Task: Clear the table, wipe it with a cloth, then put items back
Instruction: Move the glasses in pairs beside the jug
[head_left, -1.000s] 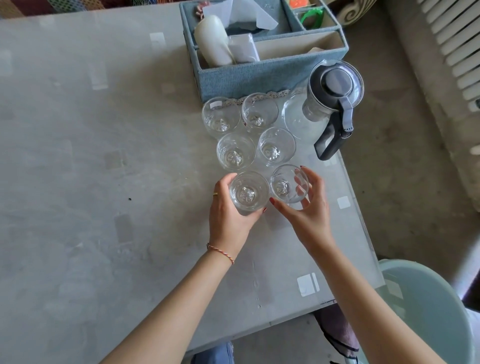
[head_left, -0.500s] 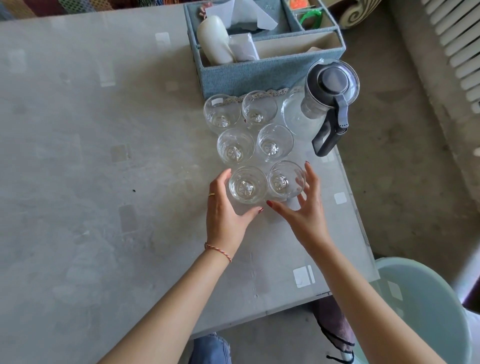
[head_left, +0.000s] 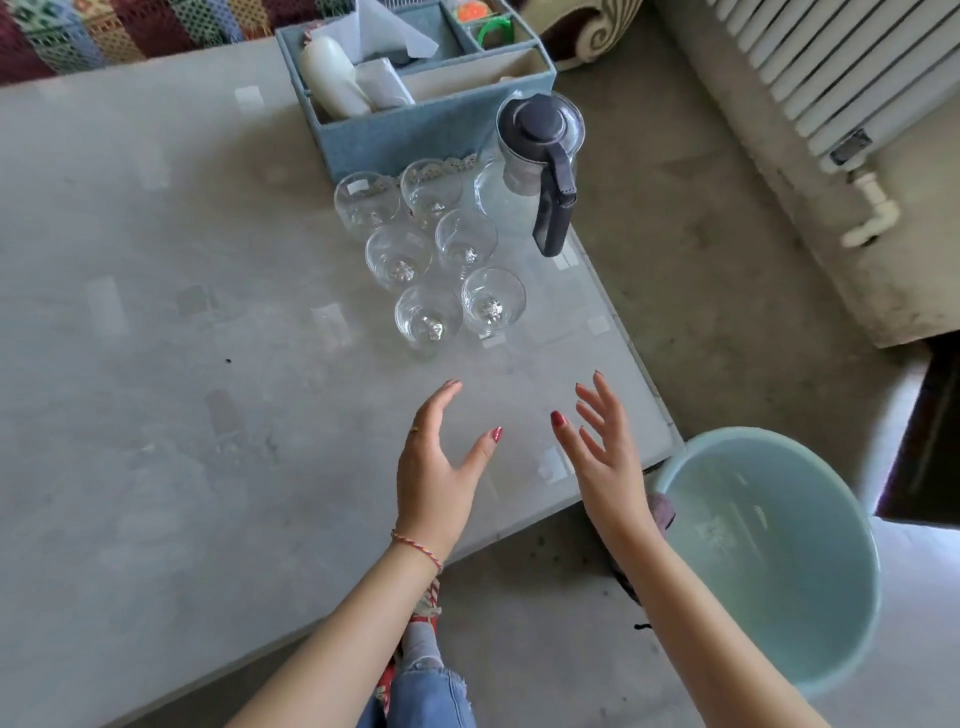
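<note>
Several clear drinking glasses (head_left: 428, 317) stand in paired rows on the grey table (head_left: 156, 364) near its right edge. A glass jug (head_left: 530, 171) with a dark lid and handle stands behind them, beside a blue fabric organiser box (head_left: 405, 140) holding a white bottle and papers. My left hand (head_left: 441, 462) and my right hand (head_left: 597, 447) hover over the table nearer to me than the glasses, both with fingers spread and holding nothing. No cloth shows in either hand.
A pale green plastic bin (head_left: 769, 551) stands on the floor off the table's right corner. A white radiator (head_left: 821, 78) runs along the right wall. A patterned rug or cover (head_left: 104, 31) lies beyond the table's far edge.
Both hands have let go of the two nearest glasses and pulled back toward me. The glasses stay where they were set.
</note>
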